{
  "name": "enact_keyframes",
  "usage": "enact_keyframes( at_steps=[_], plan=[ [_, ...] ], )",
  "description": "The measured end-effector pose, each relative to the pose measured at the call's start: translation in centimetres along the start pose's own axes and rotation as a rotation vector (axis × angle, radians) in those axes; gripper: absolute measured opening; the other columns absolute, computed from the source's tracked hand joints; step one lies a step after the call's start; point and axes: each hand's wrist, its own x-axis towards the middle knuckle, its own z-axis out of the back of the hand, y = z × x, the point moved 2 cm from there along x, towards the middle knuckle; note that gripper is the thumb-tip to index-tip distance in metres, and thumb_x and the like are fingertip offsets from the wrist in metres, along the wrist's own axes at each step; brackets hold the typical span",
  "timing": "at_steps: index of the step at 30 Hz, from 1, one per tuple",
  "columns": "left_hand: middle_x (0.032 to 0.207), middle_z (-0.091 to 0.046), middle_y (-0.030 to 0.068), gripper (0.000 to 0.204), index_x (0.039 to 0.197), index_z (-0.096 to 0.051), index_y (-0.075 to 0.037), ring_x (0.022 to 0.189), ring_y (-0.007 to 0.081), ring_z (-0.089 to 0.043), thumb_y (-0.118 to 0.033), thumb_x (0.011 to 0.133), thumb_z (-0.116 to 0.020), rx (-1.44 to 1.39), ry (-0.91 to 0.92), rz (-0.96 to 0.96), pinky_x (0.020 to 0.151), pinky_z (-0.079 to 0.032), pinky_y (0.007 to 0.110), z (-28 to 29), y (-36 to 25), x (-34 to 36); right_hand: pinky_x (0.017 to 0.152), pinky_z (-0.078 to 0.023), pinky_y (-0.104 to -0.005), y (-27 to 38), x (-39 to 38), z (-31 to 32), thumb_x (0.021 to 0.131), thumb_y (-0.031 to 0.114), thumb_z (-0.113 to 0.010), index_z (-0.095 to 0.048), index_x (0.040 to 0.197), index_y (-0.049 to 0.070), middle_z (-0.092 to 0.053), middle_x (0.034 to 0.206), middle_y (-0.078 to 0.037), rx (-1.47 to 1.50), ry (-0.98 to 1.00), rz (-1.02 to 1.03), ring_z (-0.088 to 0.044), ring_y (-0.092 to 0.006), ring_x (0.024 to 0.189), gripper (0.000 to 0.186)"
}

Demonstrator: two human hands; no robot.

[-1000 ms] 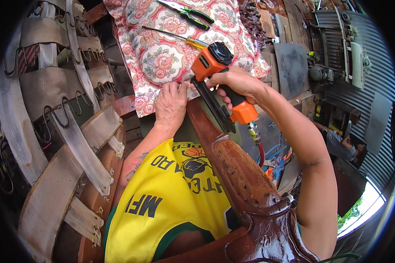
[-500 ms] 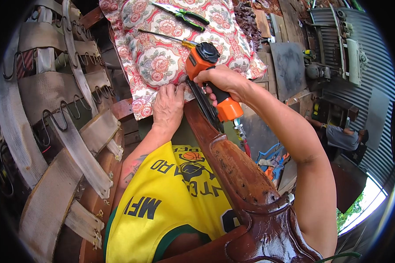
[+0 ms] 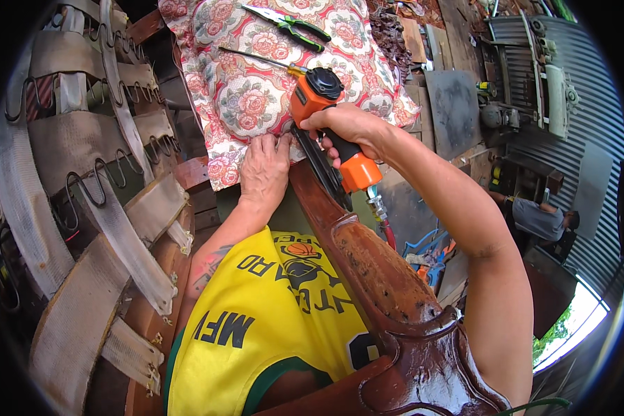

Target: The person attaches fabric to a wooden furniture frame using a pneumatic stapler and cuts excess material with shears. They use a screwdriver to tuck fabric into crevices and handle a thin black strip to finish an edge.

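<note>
My right hand is closed around the black grip of an orange and black air stapler, with a finger by its trigger. A hose with a metal fitting runs from its base. The stapler's nose is hidden against the edge of a floral padded seat. Close to the nose, my left hand has its bent fingers pressed together on the seat's front edge, holding the fabric. On the floral fabric lie green and black long-nose pliers and a screwdriver with a yellow handle.
A carved brown wooden armrest runs beneath my right arm. At left stands a frame with worn webbing straps and zigzag springs. Blue tools lie on the floor. Another person sits at far right, near corrugated metal sheeting.
The stapler and my right hand have shifted very slightly to the left. My left hand keeps its place on the fabric edge.
</note>
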Motion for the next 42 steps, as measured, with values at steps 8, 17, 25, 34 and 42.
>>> enact_keyframes(
  at_steps=[8, 17, 25, 34, 42],
  plan=[
    [0.108, -0.059, 0.0122, 0.041, 0.133, -0.073, -0.006, 0.106, 0.0312, -0.063, -0.006, 0.092, -0.069, 0.007, 0.004, -0.015, 0.089, -0.059, 0.041, 0.2, 0.0, 0.0, 0.045, -0.056, -0.0344, 0.6, -0.8, -1.9, 0.101, 0.029, -0.076, -0.06, 0.088, 0.005, -0.056, 0.067, -0.003, -0.119, -0.047, 0.048, -0.058, -0.015, 0.05, 0.031],
    [0.109, -0.059, 0.011, 0.042, 0.134, -0.072, -0.006, 0.108, 0.0304, -0.062, -0.006, 0.092, -0.07, 0.015, -0.013, -0.033, 0.088, -0.059, 0.04, 0.2, 0.1, 0.0, 0.046, -0.059, -0.039, 0.3, -1.0, -1.8, 0.1, 0.02, -0.075, -0.066, 0.098, 0.0, -0.058, 0.069, -0.006, -0.128, -0.081, 0.033, -0.061, -0.0189, 0.053, 0.022],
    [0.111, -0.059, 0.0111, 0.042, 0.135, -0.072, -0.006, 0.109, 0.0306, -0.062, -0.005, 0.093, -0.069, -0.003, -0.005, -0.021, 0.09, -0.059, 0.04, 0.1, 0.1, 0.1, 0.045, -0.057, -0.0361, 1.4, -0.6, -1.6, 0.101, 0.024, -0.076, -0.063, 0.098, 0.001, -0.058, 0.071, -0.004, -0.178, -0.03, 0.017, -0.059, -0.0164, 0.052, 0.026],
    [0.111, -0.061, 0.0107, 0.043, 0.135, -0.073, -0.007, 0.109, 0.0307, -0.062, -0.004, 0.092, -0.068, -0.032, 0.007, -0.019, 0.091, -0.058, 0.04, 0.2, 0.1, 0.1, 0.048, -0.061, -0.0403, 1.1, -0.2, -1.6, 0.098, 0.017, -0.073, -0.07, 0.103, -0.001, -0.06, 0.07, -0.007, -0.17, -0.055, 0.002, -0.063, -0.0206, 0.056, 0.019],
    [0.111, -0.063, 0.0092, 0.044, 0.132, -0.074, -0.008, 0.108, 0.03, -0.063, -0.002, 0.089, -0.071, -0.09, -0.056, -0.039, 0.091, -0.057, 0.041, 0.5, 0.6, -0.1, 0.046, -0.055, -0.0362, -0.7, -4.3, 1.0, 0.095, 0.023, -0.081, -0.071, 0.099, -0.004, -0.061, 0.065, -0.006, -0.14, -0.128, 0.14, -0.061, -0.0169, 0.051, 0.029]
  ],
)
